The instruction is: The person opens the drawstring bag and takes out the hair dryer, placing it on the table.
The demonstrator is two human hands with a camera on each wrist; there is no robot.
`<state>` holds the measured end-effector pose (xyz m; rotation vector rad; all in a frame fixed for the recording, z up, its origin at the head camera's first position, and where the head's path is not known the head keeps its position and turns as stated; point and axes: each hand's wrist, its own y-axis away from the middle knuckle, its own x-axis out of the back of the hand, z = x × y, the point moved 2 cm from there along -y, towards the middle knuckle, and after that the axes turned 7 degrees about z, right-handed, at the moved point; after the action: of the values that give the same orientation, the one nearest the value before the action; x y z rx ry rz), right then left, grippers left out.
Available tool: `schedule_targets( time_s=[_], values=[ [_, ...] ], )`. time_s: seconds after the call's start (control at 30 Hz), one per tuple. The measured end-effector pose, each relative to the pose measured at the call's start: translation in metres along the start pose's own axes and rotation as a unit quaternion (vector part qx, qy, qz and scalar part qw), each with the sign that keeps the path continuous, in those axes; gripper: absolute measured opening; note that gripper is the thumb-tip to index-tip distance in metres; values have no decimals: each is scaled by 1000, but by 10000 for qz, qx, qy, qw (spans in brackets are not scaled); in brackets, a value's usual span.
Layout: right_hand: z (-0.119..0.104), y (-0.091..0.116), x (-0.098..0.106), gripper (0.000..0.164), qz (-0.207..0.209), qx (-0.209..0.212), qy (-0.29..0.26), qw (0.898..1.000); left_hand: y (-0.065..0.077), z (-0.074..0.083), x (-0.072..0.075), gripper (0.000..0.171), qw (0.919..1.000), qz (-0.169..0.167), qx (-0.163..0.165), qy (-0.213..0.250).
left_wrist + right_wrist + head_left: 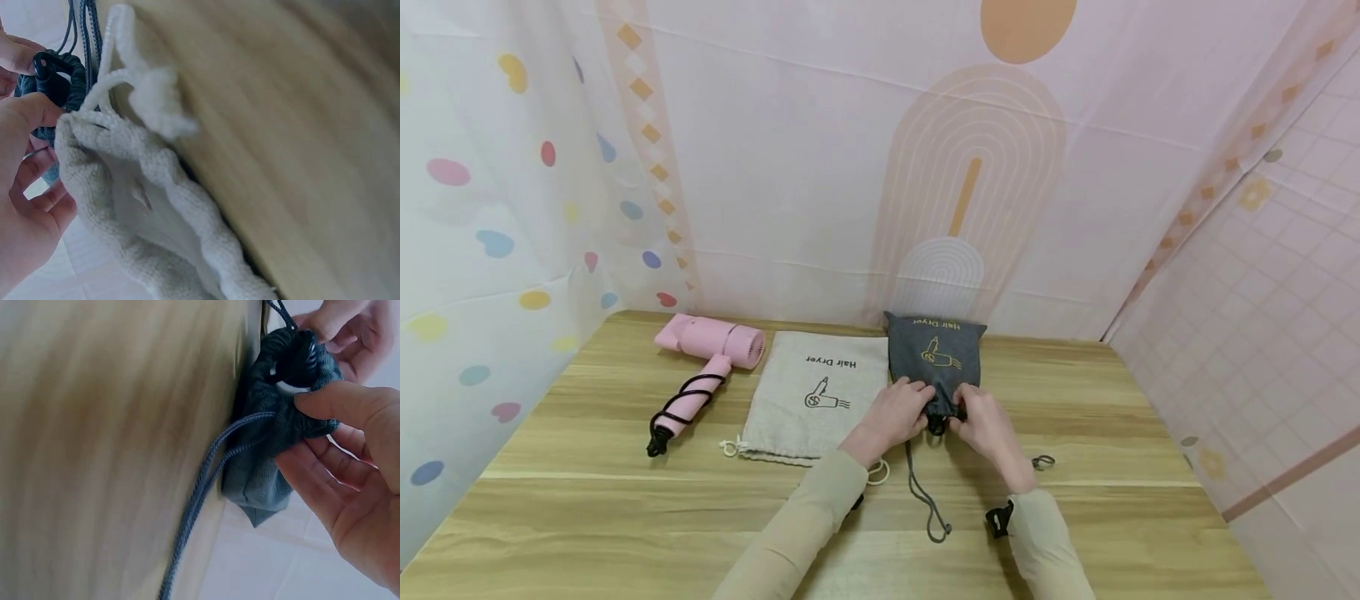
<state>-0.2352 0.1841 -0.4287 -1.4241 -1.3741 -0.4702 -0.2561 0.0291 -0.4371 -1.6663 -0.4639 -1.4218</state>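
Nearest me, one loop of the drawstring (199,480) trails over the table (1120,500) between my forearms, and another end pokes out beside my right wrist. Just beyond, I have the dark bag (917,354) lying flat in front of me, its gathered mouth toward me. My left hand (898,412) pinches one side of that rim and my right hand (987,423) the other, thumbs near the gap, where a black coil (299,362) shows. I take this step to be working the mouth around the coil; the next move would call for a firm hold on the rim and a clear path for the coil. The loose loops could catch a finger. The pale bag (816,379) lies close on my left, partly under my forearm, and crowds that hand. Farther left sits the pink dryer (703,339), cord wound round its handle; a patterned curtain (790,208) hangs behind.
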Motion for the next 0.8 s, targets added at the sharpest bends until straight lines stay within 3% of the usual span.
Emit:
schedule_targets(
  time_s=[0.6, 0.8],
  values=[
    [13, 1, 17, 19, -69, -259, -186, 9995, 10, -11, 3, 18, 9961, 635, 353, 496],
    [13, 0, 16, 20, -181, -271, -39, 9995, 11, -11, 4, 15, 9969, 377, 406, 565]
  ],
)
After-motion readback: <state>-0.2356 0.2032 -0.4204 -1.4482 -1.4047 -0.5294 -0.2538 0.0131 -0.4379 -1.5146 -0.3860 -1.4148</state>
